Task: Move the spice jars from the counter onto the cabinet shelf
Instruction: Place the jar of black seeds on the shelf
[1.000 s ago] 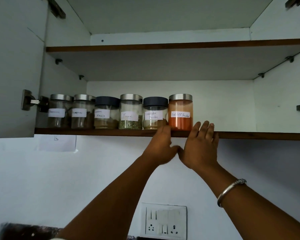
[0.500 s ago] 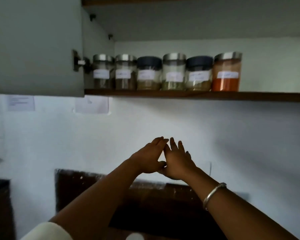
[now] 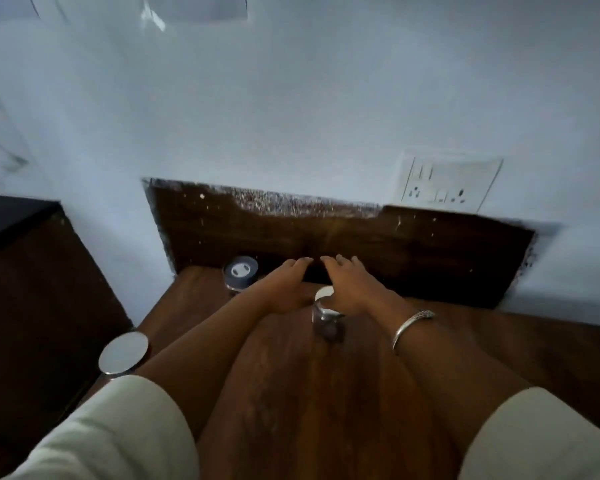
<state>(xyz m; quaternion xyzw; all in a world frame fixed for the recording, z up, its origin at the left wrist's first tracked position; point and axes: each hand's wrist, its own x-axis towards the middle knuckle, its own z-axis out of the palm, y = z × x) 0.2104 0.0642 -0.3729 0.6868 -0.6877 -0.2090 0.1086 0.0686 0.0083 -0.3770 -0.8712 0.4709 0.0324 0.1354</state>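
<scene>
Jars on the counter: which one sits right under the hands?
The steel-lidded jar between both wrists; the dark-lidded jar and the near-left steel-lidded jar stand clear.

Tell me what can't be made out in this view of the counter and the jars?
- Middle jar, head view: the right hand covers part of its lid; contents and label are blurred.
- Whether either hand grips it: the left hand sits beside it, contact unclear.
- Dark-lidded jar: only its top shows; label hidden.
- Silver-lidded jar: the left arm hides its body.
- The cabinet shelf: out of frame above.
</scene>
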